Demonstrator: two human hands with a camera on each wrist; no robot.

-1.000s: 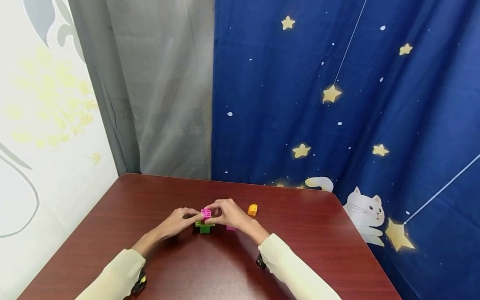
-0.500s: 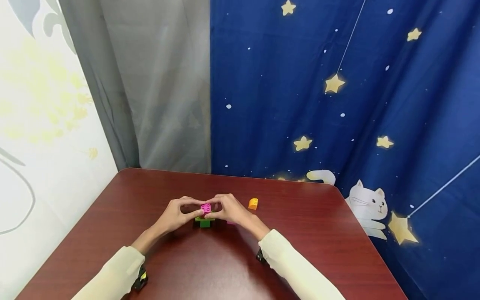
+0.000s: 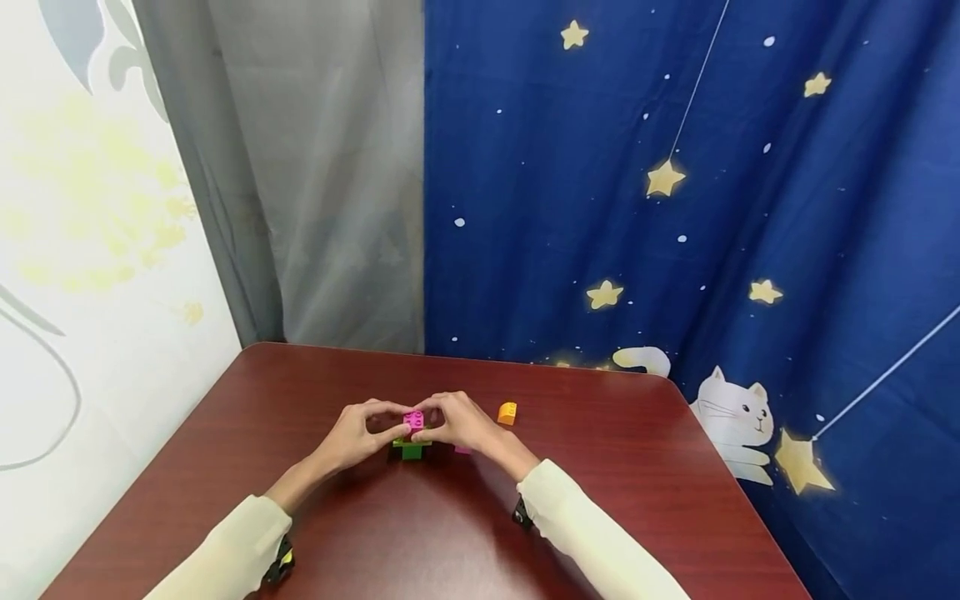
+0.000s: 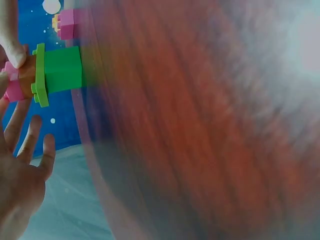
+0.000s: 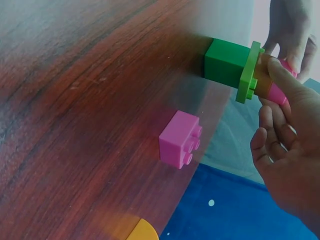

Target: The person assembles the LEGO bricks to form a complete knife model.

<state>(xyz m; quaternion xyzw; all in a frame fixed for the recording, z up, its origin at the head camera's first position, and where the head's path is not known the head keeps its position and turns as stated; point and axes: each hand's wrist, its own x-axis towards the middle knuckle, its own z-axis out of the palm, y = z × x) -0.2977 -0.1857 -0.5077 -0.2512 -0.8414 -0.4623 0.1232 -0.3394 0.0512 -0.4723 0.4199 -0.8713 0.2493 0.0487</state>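
Observation:
A small stack of toy building bricks stands upright on the table. Its base is a dark green brick (image 5: 227,62), then comes a light green plate (image 5: 247,75), an orange-brown brick (image 5: 263,75) and, on top, a pink brick (image 3: 413,420). My left hand (image 3: 355,435) pinches the pink brick from the left between thumb and forefinger. From the right, my right hand (image 3: 461,422) pinches the same brick, its thumb reaching down near the orange-brown brick in the right wrist view. The other fingers of both hands partly cover the far side of the stack.
A second pink brick (image 5: 180,139) stands on the table to the right of the stack, mostly behind my right hand in the head view. Farther right and back lies a yellow-orange curved brick (image 3: 507,413). Curtains hang behind the reddish-brown table (image 3: 420,533).
My left hand's forefinger has come over to the far side of the pink brick, meeting the right hand there. The stack and loose bricks have stayed put; the head view shifted slightly.

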